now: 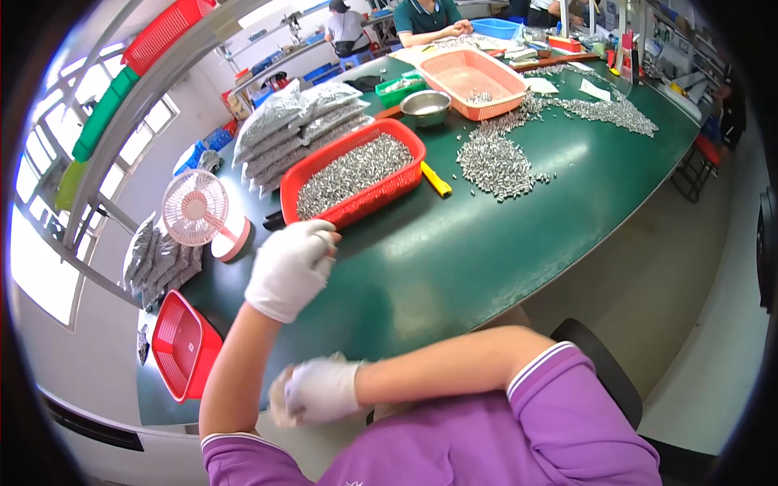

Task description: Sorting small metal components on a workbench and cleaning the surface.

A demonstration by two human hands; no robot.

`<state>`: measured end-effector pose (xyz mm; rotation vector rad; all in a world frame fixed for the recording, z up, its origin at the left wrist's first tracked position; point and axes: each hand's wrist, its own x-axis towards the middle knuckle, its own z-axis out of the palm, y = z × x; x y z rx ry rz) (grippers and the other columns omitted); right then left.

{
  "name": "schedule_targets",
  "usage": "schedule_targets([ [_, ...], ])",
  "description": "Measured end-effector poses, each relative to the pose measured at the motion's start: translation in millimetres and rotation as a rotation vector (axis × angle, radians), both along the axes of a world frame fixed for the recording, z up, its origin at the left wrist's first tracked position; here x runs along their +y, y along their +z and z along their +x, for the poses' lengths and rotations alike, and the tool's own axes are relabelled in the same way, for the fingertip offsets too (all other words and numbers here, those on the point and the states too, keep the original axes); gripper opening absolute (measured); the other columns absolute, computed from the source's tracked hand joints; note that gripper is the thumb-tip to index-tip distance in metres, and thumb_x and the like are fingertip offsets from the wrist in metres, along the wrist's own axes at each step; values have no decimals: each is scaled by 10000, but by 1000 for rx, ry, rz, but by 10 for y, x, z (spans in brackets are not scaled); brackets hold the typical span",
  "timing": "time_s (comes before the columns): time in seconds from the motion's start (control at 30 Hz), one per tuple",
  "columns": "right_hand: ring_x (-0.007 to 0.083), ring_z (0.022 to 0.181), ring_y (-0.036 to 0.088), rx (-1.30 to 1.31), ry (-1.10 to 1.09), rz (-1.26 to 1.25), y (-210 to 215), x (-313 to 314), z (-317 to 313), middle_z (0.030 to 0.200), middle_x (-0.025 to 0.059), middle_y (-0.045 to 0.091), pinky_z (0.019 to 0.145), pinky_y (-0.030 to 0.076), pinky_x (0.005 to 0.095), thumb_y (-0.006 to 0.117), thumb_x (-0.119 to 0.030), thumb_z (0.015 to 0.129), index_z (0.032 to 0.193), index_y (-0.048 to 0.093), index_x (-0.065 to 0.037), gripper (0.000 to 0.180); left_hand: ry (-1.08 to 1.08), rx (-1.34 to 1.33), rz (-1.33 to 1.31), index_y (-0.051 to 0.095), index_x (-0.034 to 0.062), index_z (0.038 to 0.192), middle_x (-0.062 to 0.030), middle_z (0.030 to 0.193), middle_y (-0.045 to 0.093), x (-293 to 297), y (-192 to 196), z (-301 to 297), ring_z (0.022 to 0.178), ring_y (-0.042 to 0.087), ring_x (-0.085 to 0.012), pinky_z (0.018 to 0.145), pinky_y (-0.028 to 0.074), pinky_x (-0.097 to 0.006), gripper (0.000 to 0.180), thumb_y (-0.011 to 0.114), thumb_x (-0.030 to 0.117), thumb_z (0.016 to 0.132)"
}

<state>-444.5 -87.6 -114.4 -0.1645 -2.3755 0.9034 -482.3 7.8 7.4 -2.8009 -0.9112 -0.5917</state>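
My left hand (290, 271), in a white glove with bare fingertips showing, is just in front of the red basket (377, 209). Its fingers are curled closed, and whatever they may hold is hidden. Small silvery metal parts (356, 174) fill much of that basket. Lower down, by the near edge of the green table (405, 283), is my right hand (324, 393), also white-gloved. Motion smears its fingers, so their grip is unclear. A loose pile of the same metal parts (496, 166) lies on the table beyond my hands, beside a yellow-handled tool (436, 180).
Left of my arm stand a pink fan (196, 208) and an empty red basket (174, 344). Filled clear bags (271, 130) are stacked behind. Farther off are a metal bowl (425, 105), a pink basket (438, 73) and a seated person (425, 20) across the table.
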Motion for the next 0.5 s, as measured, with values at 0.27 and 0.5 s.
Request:
schedule_targets([
  [0.27, 152, 895, 641, 39, -174, -787, 551, 494, 967, 985, 78, 709, 847, 505, 321, 591, -300, 881, 1090, 682, -46, 342, 127, -557, -846, 603, 37, 1189, -93, 1091, 659, 108, -197, -531, 1031, 616, -208, 921, 469, -357, 599, 489, 568, 935],
  [0.5, 203, 1177, 542, 452, -71, -1517, 509, 938, 1831, 1322, 109, 540, 1003, 429, 331, 475, -599, 923, 1376, 442, -60, 706, 77, -659, -1112, 417, 27, 1377, -81, 1240, 567, 60, -339, -15, 1144, 531, -145, 954, 450, -289, 618, 681, 268, 874],
])
